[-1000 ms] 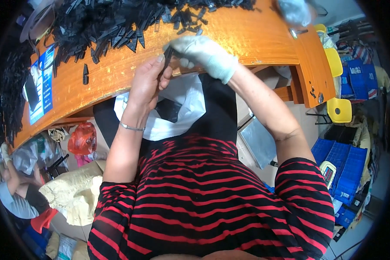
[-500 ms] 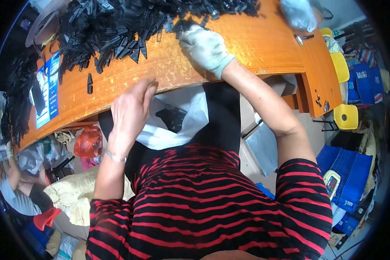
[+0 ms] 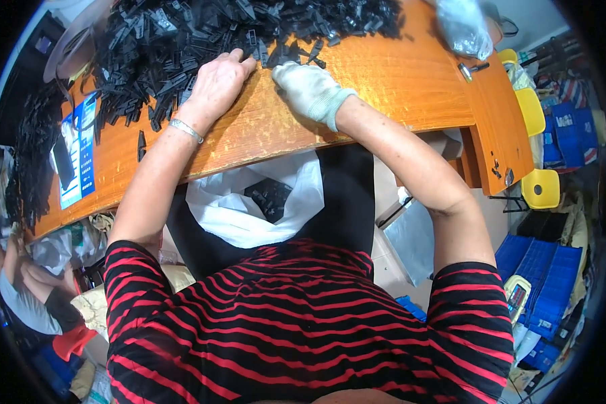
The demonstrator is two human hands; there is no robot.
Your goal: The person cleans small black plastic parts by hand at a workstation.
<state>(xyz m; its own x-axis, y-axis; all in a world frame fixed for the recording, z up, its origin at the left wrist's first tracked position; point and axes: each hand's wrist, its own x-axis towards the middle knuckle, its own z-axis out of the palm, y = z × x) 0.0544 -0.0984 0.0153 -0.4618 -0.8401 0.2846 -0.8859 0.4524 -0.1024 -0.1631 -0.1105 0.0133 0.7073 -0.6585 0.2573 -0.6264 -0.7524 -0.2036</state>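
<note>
A heap of small black plastic pieces (image 3: 175, 50), flat and pointed, covers the far part of the wooden table (image 3: 357, 81). My bare left hand (image 3: 217, 84) rests at the heap's near edge, its fingers bent and the tips a little apart; no piece shows between them. To its right, my right hand (image 3: 308, 93), in a whitish glove, lies on the table with fingers curled in beside a few black pieces (image 3: 293, 54). What those fingers hold, if anything, is hidden. Below the table edge, an open white bag (image 3: 239, 225) on my lap has black pieces inside (image 3: 269, 195).
One loose black piece (image 3: 141, 145) lies near a blue-and-white card (image 3: 84, 155) on the left. A clear plastic bag (image 3: 464, 30) sits at the far right of the table. Yellow stools (image 3: 540, 188) and blue bins (image 3: 535, 276) stand right; another person (image 3: 30, 289) sits at left.
My left hand has moved from above the white bag up to the heap's near edge. The right hand has shifted slightly, still curled by the pieces. More of the bag's mouth now shows.
</note>
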